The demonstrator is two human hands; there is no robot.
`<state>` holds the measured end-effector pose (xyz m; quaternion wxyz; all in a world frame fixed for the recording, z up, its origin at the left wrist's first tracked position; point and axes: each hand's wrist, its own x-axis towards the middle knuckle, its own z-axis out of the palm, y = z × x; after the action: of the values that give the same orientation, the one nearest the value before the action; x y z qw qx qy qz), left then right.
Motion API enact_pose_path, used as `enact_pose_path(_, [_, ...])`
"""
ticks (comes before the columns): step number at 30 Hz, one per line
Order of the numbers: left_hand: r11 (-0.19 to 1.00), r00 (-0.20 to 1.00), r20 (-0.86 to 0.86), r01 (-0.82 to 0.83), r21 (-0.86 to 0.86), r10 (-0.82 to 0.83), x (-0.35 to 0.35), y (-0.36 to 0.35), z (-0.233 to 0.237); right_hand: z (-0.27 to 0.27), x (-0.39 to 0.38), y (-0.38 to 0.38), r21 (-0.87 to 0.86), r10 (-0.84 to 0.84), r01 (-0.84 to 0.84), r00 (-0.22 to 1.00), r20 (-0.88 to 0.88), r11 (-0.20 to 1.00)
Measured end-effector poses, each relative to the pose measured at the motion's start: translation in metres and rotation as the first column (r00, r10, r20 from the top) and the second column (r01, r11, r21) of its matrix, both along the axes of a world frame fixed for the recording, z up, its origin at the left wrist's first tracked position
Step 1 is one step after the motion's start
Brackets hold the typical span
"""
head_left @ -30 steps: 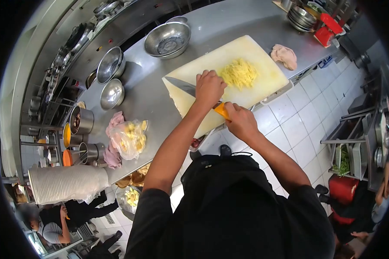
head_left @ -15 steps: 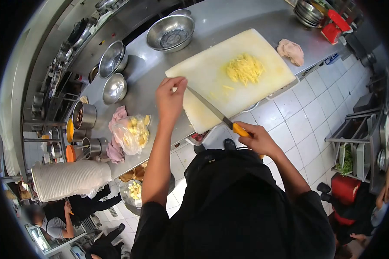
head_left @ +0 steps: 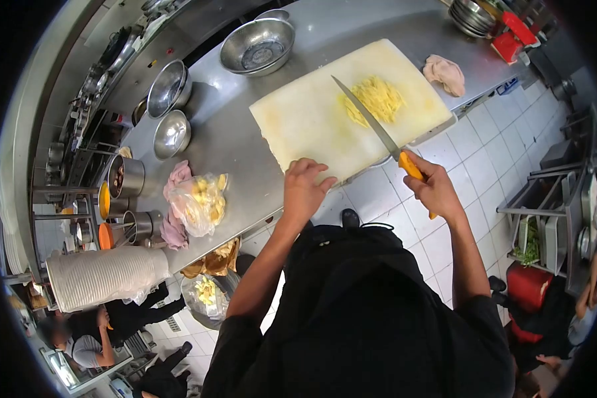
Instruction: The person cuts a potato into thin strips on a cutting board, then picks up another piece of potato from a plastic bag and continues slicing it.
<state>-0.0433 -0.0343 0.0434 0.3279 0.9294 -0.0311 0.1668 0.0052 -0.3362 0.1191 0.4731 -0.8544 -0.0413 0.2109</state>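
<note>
My right hand (head_left: 436,192) is closed round the yellow handle of a long kitchen knife (head_left: 373,123). Its blade points up and to the left, overlapping the near side of a pile of pale yellow strips (head_left: 380,98). The strips lie on the right half of a white cutting board (head_left: 298,116). At the board's near edge is my left hand (head_left: 304,189), open and without anything in it, thumb held apart from the loosely bent fingers.
Metal bowls (head_left: 257,48) stand along the back of the steel counter (head_left: 225,126). A plastic bag of yellow pieces (head_left: 204,202) lies left on a pink cloth (head_left: 178,176). Another cloth (head_left: 444,74) sits right of the board. Stacked white containers (head_left: 106,277) are at lower left. People (head_left: 89,341) are beyond.
My left hand has come down and right from the board's left corner. The knife has swung right with my right hand, its tip now near the pile of strips.
</note>
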Motion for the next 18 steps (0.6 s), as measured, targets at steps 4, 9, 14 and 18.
enact_pose_path(4, [0.995,0.996,-0.047,0.076,0.066,-0.073,-0.01,-0.02,0.0,-0.003,-0.007,-0.004,0.076,-0.023,0.026,0.999,-0.044,0.997])
enact_pose_path(9, [0.984,0.985,0.114,0.111,0.142,-0.127,-0.016,-0.015,-0.027,-0.011,-0.026,-0.005,0.18,0.008,0.011,0.994,-0.106,0.984])
enact_pose_path(14, [0.985,0.981,0.137,0.12,0.123,-0.137,-0.017,-0.018,-0.022,-0.029,-0.033,0.004,0.254,0.063,-0.018,0.983,-0.174,0.967])
enact_pose_path(18, [0.99,0.985,0.111,0.12,0.078,-0.128,-0.022,-0.016,-0.018,-0.035,-0.028,0.016,0.247,0.074,-0.029,0.982,-0.175,0.969])
